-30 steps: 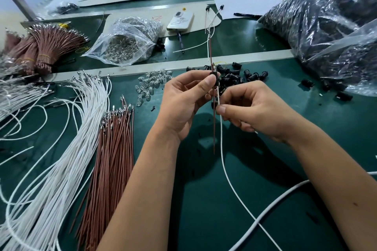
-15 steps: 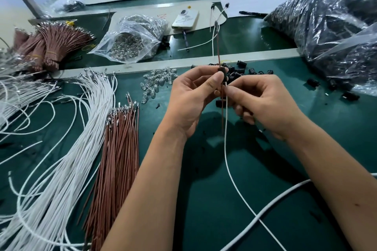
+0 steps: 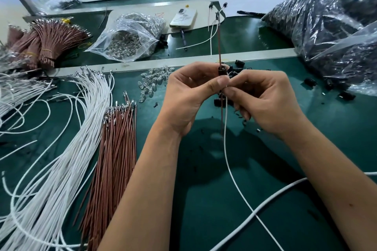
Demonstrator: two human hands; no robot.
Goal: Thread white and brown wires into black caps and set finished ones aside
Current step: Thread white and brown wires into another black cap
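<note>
My left hand [image 3: 190,91] pinches a black cap [image 3: 221,71] between thumb and fingers above the green table. A brown wire [image 3: 219,45] runs through the cap, sticking up above it and hanging below. My right hand [image 3: 263,98] pinches a white wire [image 3: 229,161] just under the cap, and the wire trails down across the table toward me. A heap of loose black caps [image 3: 236,70] lies just behind my hands. Spare white wires [image 3: 67,138] and brown wires [image 3: 116,144] lie in piles at the left.
Clear LED bulbs [image 3: 153,81] are scattered left of my hands. A clear bag of bulbs [image 3: 126,40], a phone [image 3: 183,18] and finished wires [image 3: 213,26] lie on the far shelf. Big bags of black caps [image 3: 326,32] fill the right. A thick white cable [image 3: 285,189] crosses the near right.
The brown wire has slid up through the cap, so less of it hangs below. My right hand has moved up until its fingers meet my left thumb.
</note>
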